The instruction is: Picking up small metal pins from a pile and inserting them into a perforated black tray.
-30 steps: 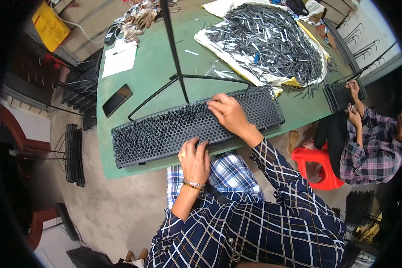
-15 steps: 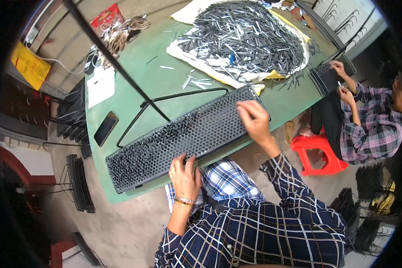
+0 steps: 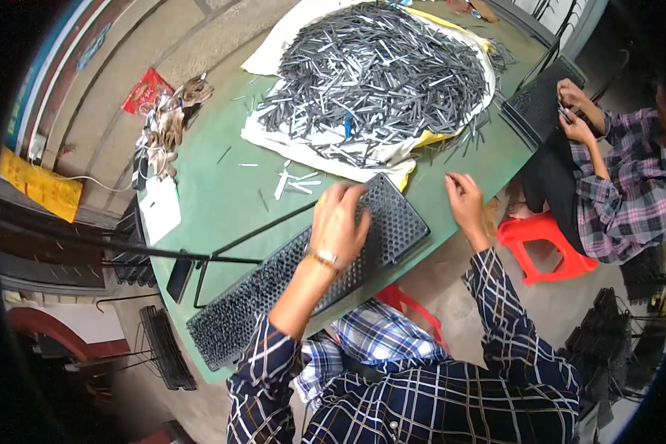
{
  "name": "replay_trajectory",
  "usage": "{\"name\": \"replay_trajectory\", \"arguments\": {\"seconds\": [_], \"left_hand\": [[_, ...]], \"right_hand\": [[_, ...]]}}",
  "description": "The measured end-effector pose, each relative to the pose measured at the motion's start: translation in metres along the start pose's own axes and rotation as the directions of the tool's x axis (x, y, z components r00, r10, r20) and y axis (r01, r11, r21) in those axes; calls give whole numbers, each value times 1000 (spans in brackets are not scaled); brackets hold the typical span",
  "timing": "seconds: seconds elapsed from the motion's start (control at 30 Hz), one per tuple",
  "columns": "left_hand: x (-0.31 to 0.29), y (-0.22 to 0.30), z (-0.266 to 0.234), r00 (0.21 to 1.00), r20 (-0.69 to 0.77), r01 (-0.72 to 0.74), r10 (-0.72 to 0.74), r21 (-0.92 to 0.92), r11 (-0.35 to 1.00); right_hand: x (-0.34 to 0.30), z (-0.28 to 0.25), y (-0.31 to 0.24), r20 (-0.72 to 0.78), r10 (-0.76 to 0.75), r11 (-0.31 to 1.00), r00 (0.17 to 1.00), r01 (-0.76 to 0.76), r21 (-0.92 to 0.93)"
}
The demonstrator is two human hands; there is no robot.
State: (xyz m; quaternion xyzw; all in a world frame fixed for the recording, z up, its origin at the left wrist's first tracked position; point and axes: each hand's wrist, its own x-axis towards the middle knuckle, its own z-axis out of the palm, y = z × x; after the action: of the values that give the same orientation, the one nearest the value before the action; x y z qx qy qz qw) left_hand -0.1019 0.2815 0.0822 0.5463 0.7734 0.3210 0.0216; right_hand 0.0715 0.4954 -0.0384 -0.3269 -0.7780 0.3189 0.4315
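Note:
A long black perforated panel (image 3: 399, 222) lies slantwise along the near edge of the green table. Dark small pieces crowd the holes of its left part, while holes show bare at its right end. My left hand (image 3: 338, 226) is over the panel's middle, fingers bent, thumb apart, with nothing visible between them; it hides part of the panel. Off the panel's right end, above the table edge, my right hand (image 3: 466, 206) has its fingertips drawn together; what they hold, if anything, is too small to make out. Beyond lies a heap of thin dark and silvery strips (image 3: 377, 74).
The heap rests on a white and yellow sack (image 3: 270, 140). A black metal rod frame (image 3: 222, 257) meets the panel's far edge. A phone (image 3: 180, 277), paper (image 3: 160, 211) and gloves (image 3: 166, 137) lie leftward. At right, a co-worker (image 3: 621, 177) handles another black panel, near a red stool (image 3: 547, 248).
My left hand has moved from the panel's near edge up over its middle. My right hand has moved off the panel to the right. The view has shifted, and the tall rod now leans left.

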Motion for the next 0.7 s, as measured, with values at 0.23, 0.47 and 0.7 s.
{"name": "replay_trajectory", "arguments": {"seconds": [0.23,0.47,0.7], "left_hand": [[144,-67,61,972,46,182,-230,474,862],[228,-131,70,900,-50,396,-434,513,762],[269,-153,85,891,107,315,-440,553,771]], "right_hand": [[1,4,4,-35,62,998,997,-62,-4],[2,-4,11,-75,124,990,989,-128,-59],[4,-7,7,-61,177,982,982,-180,-55]]}}
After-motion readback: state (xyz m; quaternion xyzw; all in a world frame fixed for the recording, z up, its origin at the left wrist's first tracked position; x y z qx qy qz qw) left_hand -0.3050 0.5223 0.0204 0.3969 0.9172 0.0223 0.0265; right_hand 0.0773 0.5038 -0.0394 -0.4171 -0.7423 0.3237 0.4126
